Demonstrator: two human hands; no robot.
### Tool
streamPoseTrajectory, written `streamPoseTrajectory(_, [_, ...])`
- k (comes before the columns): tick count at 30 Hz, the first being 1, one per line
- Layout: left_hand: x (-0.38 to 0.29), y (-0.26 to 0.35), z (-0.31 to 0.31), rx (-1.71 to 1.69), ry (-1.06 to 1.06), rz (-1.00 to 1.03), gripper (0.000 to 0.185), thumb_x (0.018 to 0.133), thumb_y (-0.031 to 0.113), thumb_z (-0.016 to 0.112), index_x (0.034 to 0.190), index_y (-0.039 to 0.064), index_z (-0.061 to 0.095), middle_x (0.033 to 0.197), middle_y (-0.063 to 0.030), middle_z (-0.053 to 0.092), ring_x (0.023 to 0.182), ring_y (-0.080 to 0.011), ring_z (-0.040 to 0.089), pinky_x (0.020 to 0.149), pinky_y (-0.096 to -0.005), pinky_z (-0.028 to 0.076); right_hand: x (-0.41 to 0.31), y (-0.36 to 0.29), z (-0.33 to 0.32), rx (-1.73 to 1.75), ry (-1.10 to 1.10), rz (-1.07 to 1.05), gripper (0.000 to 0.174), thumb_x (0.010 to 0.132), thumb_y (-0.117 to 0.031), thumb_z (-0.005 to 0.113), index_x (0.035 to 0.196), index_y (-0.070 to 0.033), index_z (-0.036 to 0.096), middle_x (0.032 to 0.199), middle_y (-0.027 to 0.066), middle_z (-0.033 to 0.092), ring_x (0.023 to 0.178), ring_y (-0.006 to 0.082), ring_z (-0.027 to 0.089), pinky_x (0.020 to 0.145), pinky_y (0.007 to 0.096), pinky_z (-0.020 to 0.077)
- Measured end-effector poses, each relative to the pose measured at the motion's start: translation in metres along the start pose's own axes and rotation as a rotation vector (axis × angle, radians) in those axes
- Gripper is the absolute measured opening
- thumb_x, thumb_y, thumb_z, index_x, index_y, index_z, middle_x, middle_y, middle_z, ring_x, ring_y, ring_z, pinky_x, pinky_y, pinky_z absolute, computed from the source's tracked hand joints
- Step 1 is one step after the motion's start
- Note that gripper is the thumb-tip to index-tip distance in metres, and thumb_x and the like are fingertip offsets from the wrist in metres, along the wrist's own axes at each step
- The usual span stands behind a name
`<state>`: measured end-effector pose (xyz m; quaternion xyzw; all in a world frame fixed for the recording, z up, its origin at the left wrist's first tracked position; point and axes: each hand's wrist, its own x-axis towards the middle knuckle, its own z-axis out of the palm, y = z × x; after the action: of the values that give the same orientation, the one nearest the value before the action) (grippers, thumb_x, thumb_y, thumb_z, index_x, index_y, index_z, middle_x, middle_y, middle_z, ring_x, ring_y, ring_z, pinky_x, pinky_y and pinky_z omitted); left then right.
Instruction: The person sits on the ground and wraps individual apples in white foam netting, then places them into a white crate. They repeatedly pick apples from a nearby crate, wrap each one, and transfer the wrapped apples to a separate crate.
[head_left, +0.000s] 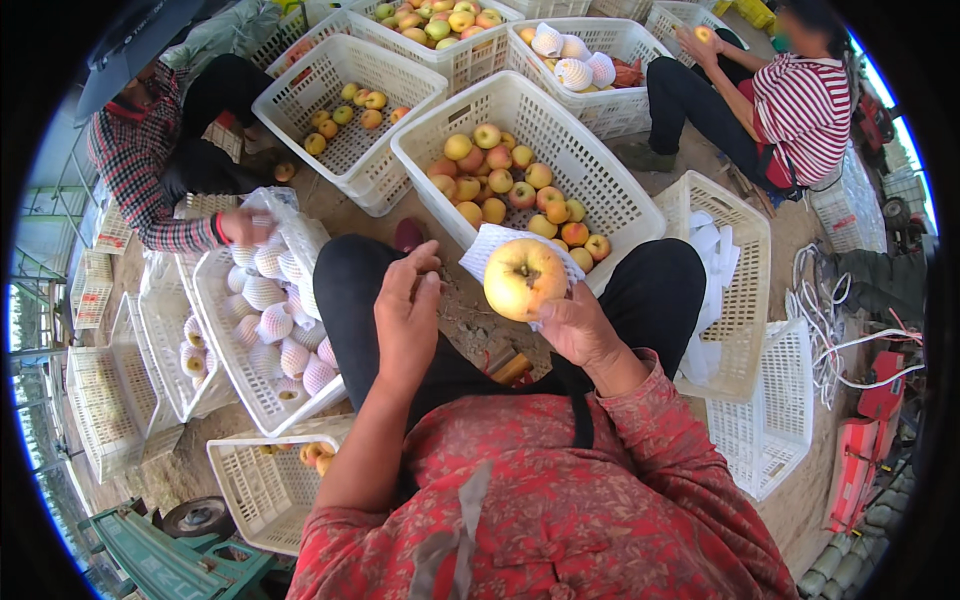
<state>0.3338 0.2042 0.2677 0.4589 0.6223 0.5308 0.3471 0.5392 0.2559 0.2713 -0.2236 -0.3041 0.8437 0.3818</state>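
In my right hand (581, 326) is a yellow apple (525, 281), its brown dimpled end facing up at me. A white foam net sleeve (480, 255) shows behind and under the apple, between it and the crate. My left hand (409, 319) is raised above my left knee, fingers apart, holding nothing. Just past my hands stands a white plastic crate (637, 202) with many loose yellow-red apples (499, 180) in it. To my left, a crate (255, 405) holds apples in foam net sleeves (262, 292).
At right, a crate (739, 300) holds flattened white foam sleeves (709, 255). Another crate (352, 161) with several apples stands ahead. Two seated people work nearby: one in a checked sleeve (150, 180) at left, one in a striped shirt (799, 97) at right. White rope (817, 315) lies at far right.
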Motion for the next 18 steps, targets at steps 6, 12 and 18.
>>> streamPoseTrajectory(6, [-0.017, 0.016, 0.026, 0.305, -0.163, 0.366, 0.097, 0.079, 0.041, 0.078, 0.149, -0.003, 0.028, 0.139, -0.0266, 0.042, 0.125, -0.0417, 0.047, 0.107, -0.0432, 0.039, 0.001, 0.017, -0.005, 0.262, 0.076, 0.126, 0.063, 0.085, -0.016, 0.072, 0.139, -0.002, 0.043, 0.128, 0.0061, 0.056, 0.118, 0.0177, 0.055, 0.100, 0.0331, 0.0451])
streamPoseTrajectory(12, [-0.006, -0.019, 0.025, -0.109, 0.001, 0.041, 0.033, 0.098, 0.014, 0.057, 0.128, 0.002, 0.061, 0.122, -0.0157, 0.063, 0.106, -0.0223, 0.062, 0.092, -0.0333, 0.049, -0.001, 0.014, 0.008, 0.044, 0.044, 0.029, 0.073, 0.081, -0.016, 0.074, 0.142, 0.000, 0.038, 0.132, 0.0091, 0.054, 0.123, 0.0205, 0.053, 0.107, 0.0353, 0.0419])
streamPoseTrajectory(18, [-0.003, 0.004, 0.005, -0.040, -0.054, 0.156, 0.044, 0.085, 0.001, 0.069, 0.128, 0.004, 0.060, 0.111, -0.0107, 0.059, 0.094, -0.0172, 0.060, 0.077, -0.0285, 0.050, 0.000, 0.002, 0.012, -0.120, -0.055, -0.045, 0.071, 0.077, -0.009, 0.072, 0.140, 0.001, 0.041, 0.131, 0.0082, 0.054, 0.122, 0.0171, 0.053, 0.106, 0.0324, 0.0422])
